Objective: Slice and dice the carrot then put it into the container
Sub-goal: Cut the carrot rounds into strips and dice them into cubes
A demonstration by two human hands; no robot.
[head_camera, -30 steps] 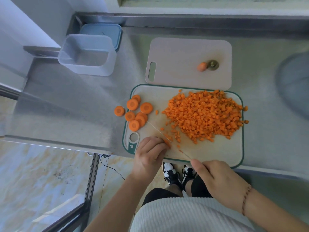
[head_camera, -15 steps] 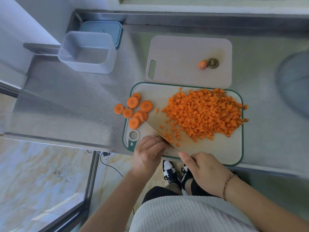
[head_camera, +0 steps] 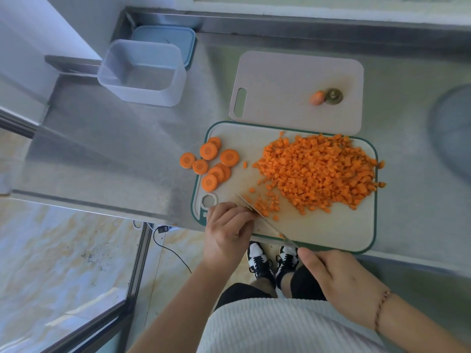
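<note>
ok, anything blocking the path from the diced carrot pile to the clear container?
Nothing solid. Between the diced carrot pile and the clear container lie only the carrot slices at the board's left edge, then bare steel counter.

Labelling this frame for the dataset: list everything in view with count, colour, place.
diced carrot: one big pile, orange, right half of green-rimmed board
carrot rounds: about eight, orange, board's left edge, one on the counter
green-rimmed board: one, beige, near counter edge
plain board: one, pale pink, behind the first
carrot ends: two, one orange and one greenish, on plain board
container: one, clear, empty, far left of counter
lid: one, blue, behind container
counter: one, steel
knife: one, blade across the board's near left corner
shoes: two, black and white, on floor
left hand: curled, holding down carrot against the blade
right hand: grips knife handle
</note>
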